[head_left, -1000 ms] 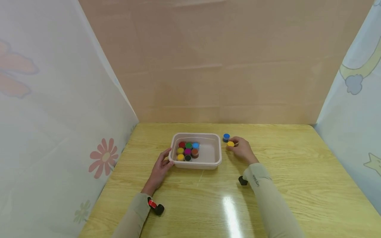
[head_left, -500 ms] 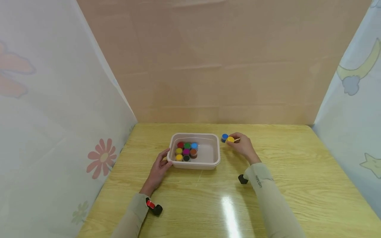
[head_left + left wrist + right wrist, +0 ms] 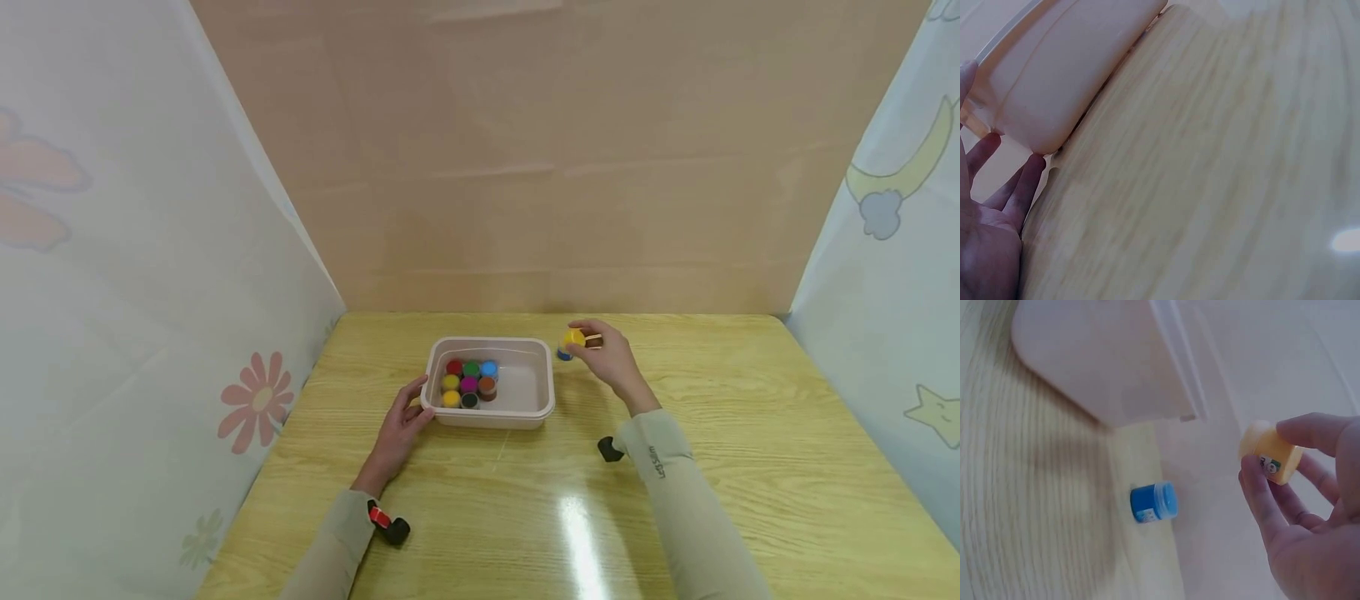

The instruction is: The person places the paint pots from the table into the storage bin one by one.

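In the head view my left hand (image 3: 400, 433) rests at the near left corner of a pale plastic container (image 3: 491, 421). Its fairly straight, spread fingers touch the wall, and the left wrist view shows fingertips at the lower edge of the container (image 3: 1066, 75). My right hand (image 3: 611, 358) pinches a small yellow paint jar (image 3: 1272, 453) between thumb and fingers, raised beside the container's right end. A blue paint jar (image 3: 1152, 501) stands on the table below it, partly covered by the yellow jar in the head view.
Several small paint jars, among them a red one (image 3: 454, 367), a purple one (image 3: 468, 384) and a brown one (image 3: 487, 387), stand in the container's left part. The wooden table (image 3: 480, 517) meets a brown backdrop (image 3: 555, 208) behind. Printed sheets hang on both sides.
My right hand has lifted the yellow jar up and slightly left, from beside the blue jar to in front of it in the head view. The left hand keeps its place on the container.
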Action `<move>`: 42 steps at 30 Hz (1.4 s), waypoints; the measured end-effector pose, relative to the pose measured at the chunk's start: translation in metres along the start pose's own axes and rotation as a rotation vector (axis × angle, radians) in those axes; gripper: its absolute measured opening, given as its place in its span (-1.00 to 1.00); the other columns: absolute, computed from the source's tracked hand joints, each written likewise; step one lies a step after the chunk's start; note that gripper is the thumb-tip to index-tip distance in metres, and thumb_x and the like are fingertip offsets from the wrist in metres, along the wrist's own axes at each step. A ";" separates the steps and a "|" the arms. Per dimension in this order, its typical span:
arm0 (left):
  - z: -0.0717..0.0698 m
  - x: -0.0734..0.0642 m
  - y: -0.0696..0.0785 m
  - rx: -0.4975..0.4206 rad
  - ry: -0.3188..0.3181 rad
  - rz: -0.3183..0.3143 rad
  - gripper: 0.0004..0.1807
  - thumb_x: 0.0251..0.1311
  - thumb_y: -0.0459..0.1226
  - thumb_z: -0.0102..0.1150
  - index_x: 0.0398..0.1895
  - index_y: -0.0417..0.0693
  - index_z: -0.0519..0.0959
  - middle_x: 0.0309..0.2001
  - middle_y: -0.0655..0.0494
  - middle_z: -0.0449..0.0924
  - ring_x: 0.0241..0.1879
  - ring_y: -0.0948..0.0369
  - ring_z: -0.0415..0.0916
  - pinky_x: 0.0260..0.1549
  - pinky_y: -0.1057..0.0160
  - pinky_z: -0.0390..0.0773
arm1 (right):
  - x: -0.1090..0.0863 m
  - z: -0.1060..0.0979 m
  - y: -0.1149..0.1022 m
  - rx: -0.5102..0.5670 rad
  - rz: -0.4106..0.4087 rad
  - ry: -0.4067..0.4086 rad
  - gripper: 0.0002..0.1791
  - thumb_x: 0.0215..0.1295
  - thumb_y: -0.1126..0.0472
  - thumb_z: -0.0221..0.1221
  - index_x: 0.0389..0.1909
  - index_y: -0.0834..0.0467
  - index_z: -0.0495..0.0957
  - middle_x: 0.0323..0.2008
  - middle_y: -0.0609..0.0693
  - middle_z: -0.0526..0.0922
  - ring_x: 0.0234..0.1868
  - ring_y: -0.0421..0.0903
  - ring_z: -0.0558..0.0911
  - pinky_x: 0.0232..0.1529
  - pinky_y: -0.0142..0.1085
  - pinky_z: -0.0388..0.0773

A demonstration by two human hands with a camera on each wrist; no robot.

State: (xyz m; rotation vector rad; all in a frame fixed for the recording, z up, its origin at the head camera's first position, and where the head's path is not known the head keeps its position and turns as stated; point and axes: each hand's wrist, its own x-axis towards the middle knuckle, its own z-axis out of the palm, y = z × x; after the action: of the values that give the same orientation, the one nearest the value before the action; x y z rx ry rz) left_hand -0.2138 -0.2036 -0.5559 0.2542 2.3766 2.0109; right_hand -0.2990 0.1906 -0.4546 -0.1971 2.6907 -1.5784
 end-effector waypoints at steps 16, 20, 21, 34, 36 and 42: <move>0.001 0.000 0.003 0.013 0.002 -0.017 -0.35 0.48 -0.06 0.20 0.56 0.42 0.23 0.52 -0.05 0.27 0.39 -0.15 0.45 0.33 -0.06 0.49 | 0.000 0.002 -0.012 0.365 -0.062 -0.009 -0.48 0.39 0.37 0.29 0.33 0.36 0.45 0.35 0.20 0.41 0.07 -0.16 0.56 0.01 -0.50 0.57; 0.001 0.000 0.005 0.010 0.000 -0.027 -0.35 0.48 -0.03 0.19 0.56 0.44 0.23 0.53 -0.04 0.26 0.40 -0.16 0.43 0.36 -0.13 0.46 | -0.001 0.003 -0.013 0.383 -0.079 -0.002 -0.48 0.36 0.40 0.32 0.30 0.41 0.44 0.32 0.26 0.43 0.00 -0.22 0.58 -0.03 -0.53 0.58; 0.001 0.000 0.005 0.009 0.000 -0.029 -0.35 0.48 -0.03 0.19 0.56 0.44 0.23 0.53 -0.04 0.26 0.41 -0.16 0.43 0.36 -0.13 0.46 | -0.001 0.004 -0.014 0.379 -0.083 -0.003 -0.48 0.36 0.39 0.31 0.29 0.41 0.43 0.32 0.28 0.43 -0.01 -0.23 0.58 -0.03 -0.53 0.58; 0.000 0.000 0.002 -0.029 -0.027 0.006 -0.35 0.50 -0.09 0.17 0.58 0.37 0.22 0.51 -0.09 0.27 0.40 -0.16 0.44 0.26 0.22 0.54 | 0.000 0.014 -0.022 0.271 -0.073 -0.033 -0.51 0.41 0.19 0.34 0.24 0.31 0.48 0.20 0.21 0.52 0.04 -0.15 0.57 -0.02 -0.53 0.56; 0.000 0.000 0.002 -0.044 -0.031 0.013 -0.34 0.50 -0.11 0.18 0.59 0.34 0.22 0.51 -0.12 0.27 0.39 -0.18 0.44 0.20 0.32 0.55 | 0.001 0.016 -0.022 0.253 -0.077 -0.028 -0.49 0.40 0.15 0.35 0.25 0.31 0.49 0.18 0.20 0.54 0.07 -0.11 0.55 0.00 -0.52 0.54; 0.000 0.000 0.002 -0.048 -0.028 0.021 -0.34 0.50 -0.13 0.18 0.59 0.32 0.22 0.50 -0.13 0.27 0.38 -0.20 0.44 0.16 0.39 0.56 | 0.000 0.021 -0.023 0.259 -0.073 -0.040 -0.49 0.37 0.16 0.37 0.23 0.30 0.50 0.14 0.19 0.55 0.03 -0.07 0.55 -0.01 -0.49 0.55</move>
State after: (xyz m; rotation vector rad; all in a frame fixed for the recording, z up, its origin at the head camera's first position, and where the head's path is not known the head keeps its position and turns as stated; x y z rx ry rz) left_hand -0.2135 -0.2035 -0.5536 0.3048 2.3162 2.0558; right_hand -0.2948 0.1613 -0.4449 -0.3201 2.4438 -1.8998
